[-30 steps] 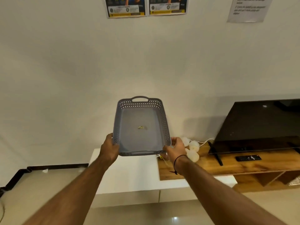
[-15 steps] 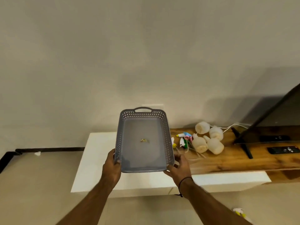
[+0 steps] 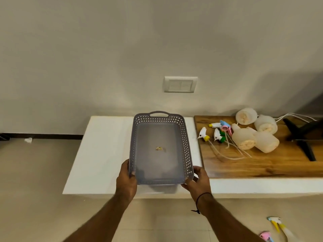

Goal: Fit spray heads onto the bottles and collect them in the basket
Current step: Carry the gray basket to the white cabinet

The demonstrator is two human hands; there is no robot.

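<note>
Holding basket (image 3: pixel 160 151) by near corners | left hand (image 3: pixel 126 182), right hand (image 3: pixel 196 183) both clamped on rim, keeps it level | bottles (image 3: pixel 253 137) at 2 o'clock

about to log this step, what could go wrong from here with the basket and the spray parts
1. The basket is held by both hands, left hand and right hand, only at its near end, so it could tip forward as it comes down on the white shelf.
2. Spray heads and bottles lie loose on the wooden top; round bottles may roll if bumped.
3. More spray heads lie on the floor and could be stepped on.
</note>
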